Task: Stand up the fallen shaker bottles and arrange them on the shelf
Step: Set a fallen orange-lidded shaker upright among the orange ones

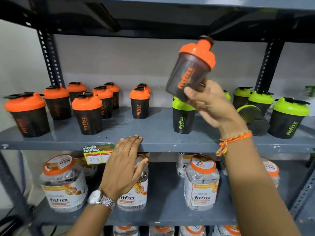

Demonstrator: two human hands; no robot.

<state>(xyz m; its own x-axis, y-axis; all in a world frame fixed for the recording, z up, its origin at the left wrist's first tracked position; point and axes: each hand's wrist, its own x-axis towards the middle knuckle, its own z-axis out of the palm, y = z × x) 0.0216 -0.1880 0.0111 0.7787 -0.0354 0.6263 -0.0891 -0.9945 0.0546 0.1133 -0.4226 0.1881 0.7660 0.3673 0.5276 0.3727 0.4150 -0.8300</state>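
Right hand (pixel 211 104): fingers (pixel 190 92) pinching the lower body of an orange-lidded shaker bottle (pixel 191 68), held in the air above the middle shelf (pixel 158 133), lid uppermost and tilted to the right.
Left hand (pixel 124 166): fingers pressed together, tips resting on the shelf's front edge; it holds nothing.
Orange group (pixel 87 113): upright bottles on the left part of the shelf, with bare shelf beside the single orange bottle (pixel 139 104).
Green group (pixel 288 116): upright bottles at right; one green bottle (pixel 254 120) lies on its side among them.
Step in hand: judged to be setting the held bottle down with the orange ones.
Technique: level the base before contact, lower it straight, and release only once it sits flat.
Risk: the nearest green bottle (pixel 183 116) stands just below the wrist and could be knocked.
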